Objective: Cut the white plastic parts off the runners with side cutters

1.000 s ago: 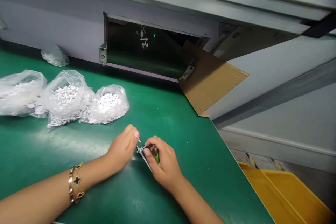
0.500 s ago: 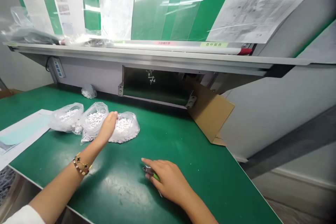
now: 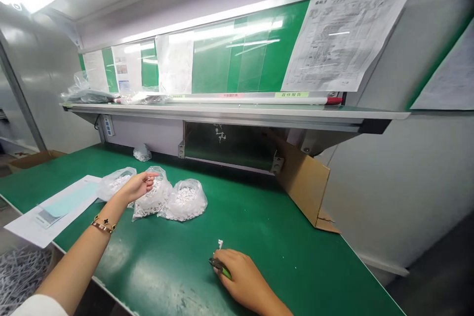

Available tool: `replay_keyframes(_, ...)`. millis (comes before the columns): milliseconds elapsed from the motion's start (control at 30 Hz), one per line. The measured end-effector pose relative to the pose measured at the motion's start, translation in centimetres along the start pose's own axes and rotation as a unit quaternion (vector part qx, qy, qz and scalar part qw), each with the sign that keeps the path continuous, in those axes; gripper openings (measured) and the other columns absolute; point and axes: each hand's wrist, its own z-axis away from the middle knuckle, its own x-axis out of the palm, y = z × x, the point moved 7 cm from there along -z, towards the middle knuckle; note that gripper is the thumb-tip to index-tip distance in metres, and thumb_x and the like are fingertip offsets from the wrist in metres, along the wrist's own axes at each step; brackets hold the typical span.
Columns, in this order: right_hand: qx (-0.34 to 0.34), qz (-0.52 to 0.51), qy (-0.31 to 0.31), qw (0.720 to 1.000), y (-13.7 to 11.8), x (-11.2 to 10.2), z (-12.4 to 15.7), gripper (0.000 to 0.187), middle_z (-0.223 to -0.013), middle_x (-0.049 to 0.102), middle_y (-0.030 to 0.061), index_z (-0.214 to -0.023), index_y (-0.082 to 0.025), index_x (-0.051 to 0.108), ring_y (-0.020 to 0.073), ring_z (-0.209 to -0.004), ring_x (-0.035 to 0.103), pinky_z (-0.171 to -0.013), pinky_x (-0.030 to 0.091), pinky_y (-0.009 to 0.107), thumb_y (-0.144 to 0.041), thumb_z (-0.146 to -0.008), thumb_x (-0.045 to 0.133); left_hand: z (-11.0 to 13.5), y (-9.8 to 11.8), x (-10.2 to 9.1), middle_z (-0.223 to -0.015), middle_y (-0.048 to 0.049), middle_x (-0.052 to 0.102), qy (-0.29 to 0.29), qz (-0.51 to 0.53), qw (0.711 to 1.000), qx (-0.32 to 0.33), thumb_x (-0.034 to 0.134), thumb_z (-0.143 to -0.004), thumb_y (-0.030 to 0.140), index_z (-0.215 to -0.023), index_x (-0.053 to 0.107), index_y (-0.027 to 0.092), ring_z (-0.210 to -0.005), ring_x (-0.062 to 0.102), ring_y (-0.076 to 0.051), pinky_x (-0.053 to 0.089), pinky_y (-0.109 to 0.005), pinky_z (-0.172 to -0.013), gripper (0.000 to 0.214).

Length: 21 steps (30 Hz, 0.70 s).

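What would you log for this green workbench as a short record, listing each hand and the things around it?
Left hand: over a clear plastic bag of white parts
Right hand: holding green-handled pliers
Beside right hand: small white plastic piece
Rest: two more clear plastic bags, white paper sheet, brown cardboard sheet, green workbench

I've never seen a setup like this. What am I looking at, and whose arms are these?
This picture comes from a camera worn on a person's head, looking forward and down at their own two bare hands. The right hand holds small green-handled cutters over a green workbench, near a tiny white plastic piece. The left hand, with a gold-coloured bracelet at the wrist, is open above clear plastic bags filled with small white plastic parts.
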Motion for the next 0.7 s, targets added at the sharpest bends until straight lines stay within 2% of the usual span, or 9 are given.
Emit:
replay_keyframes(100, 0.003, -0.009, -0.001, 1.000, 0.1, 0.1, -0.1, 0.015, -0.080, 0.063, -0.0004, -0.078, -0.023, 0.053, 0.0158, -0.075, 0.056, -0.064, 0.035, 0.024, -0.018, -0.079, 0.039, 1.2, -0.2, 1.1, -0.067, 0.0003, 0.044, -0.057, 0.037, 0.998, -0.018, 0.053, -0.077, 0.010, -0.096, 0.057, 0.007, -0.050, 0.036, -0.004, 0.033, -0.016, -0.047, 0.020)
replay_keyframes(200, 0.002, -0.005, -0.010, 1.000, 0.2, 0.2, -0.3, 0.014, -0.080, 0.063, 0.0004, -0.077, -0.023, 0.052, 0.0164, -0.074, 0.057, -0.063, 0.035, 0.025, -0.018, -0.079, 0.039, 2.0, -0.7, 2.7, -0.082, -0.0069, 0.053, -0.098, 0.047, 0.994, -0.032, 0.055, -0.078, 0.010, -0.098, 0.060, 0.006, -0.053, 0.040, -0.004, 0.036, -0.016, -0.049, 0.021)
replay_keyframes(367, -0.013, -0.001, 0.004, 1.000, -0.1, -0.2, -0.3, 0.014, -0.077, 0.062, 0.0001, -0.076, -0.022, 0.052, 0.0160, -0.073, 0.056, -0.062, 0.033, 0.024, -0.017, -0.079, 0.039, 2.7, -0.8, 5.7, -0.111, -0.0140, 0.054, -0.142, 0.042, 0.989, -0.030, 0.054, -0.081, 0.011, -0.106, 0.061, 0.011, -0.061, 0.045, -0.005, 0.044, -0.020, -0.064, 0.025)
replay_keyframes(433, -0.019, -0.002, 0.012, 1.000, -0.3, -0.5, -0.2, 0.015, -0.077, 0.062, -0.0002, -0.076, -0.022, 0.052, 0.0155, -0.073, 0.056, -0.061, 0.032, 0.023, -0.016, -0.079, 0.039, 2.6, -1.1, 6.7, -0.109, -0.0145, 0.056, -0.151, 0.024, 0.988, -0.035, 0.055, -0.082, 0.013, -0.110, 0.059, 0.012, -0.060, 0.045, -0.005, 0.043, -0.021, -0.063, 0.029)
replay_keyframes(533, -0.025, -0.004, 0.021, 0.999, -0.4, -0.7, -0.1, 0.015, -0.078, 0.063, -0.0002, -0.079, -0.022, 0.054, 0.0153, -0.075, 0.056, -0.062, 0.032, 0.023, -0.015, -0.077, 0.041, 1.8, -2.1, 7.8, -0.089, -0.0103, 0.060, -0.139, -0.030, 0.989, -0.050, 0.053, -0.085, 0.021, -0.106, 0.059, 0.010, -0.053, 0.041, -0.004, 0.039, -0.019, -0.052, 0.025)
replay_keyframes(633, -0.027, -0.003, 0.022, 0.999, -0.3, -0.6, 0.0, 0.015, -0.082, 0.064, 0.0002, -0.082, -0.022, 0.056, 0.0155, -0.078, 0.057, -0.064, 0.032, 0.023, -0.015, -0.075, 0.044, 0.5, -3.5, 8.8, -0.071, -0.0026, 0.056, -0.102, -0.114, 0.987, -0.056, 0.046, -0.089, 0.031, -0.094, 0.060, 0.008, -0.048, 0.041, -0.004, 0.037, -0.018, -0.046, 0.027)
replay_keyframes(700, -0.025, 0.004, 0.027, 0.999, -0.2, -0.6, 0.1, 0.016, -0.085, 0.065, 0.0006, -0.085, -0.021, 0.056, 0.0156, -0.080, 0.058, -0.066, 0.032, 0.023, -0.015, -0.075, 0.045, -0.3, -4.3, 9.4, -0.076, -0.0019, 0.057, -0.066, -0.174, 0.981, -0.047, 0.047, -0.089, 0.033, -0.094, 0.058, 0.010, -0.056, 0.050, -0.007, 0.044, -0.021, -0.051, 0.026)
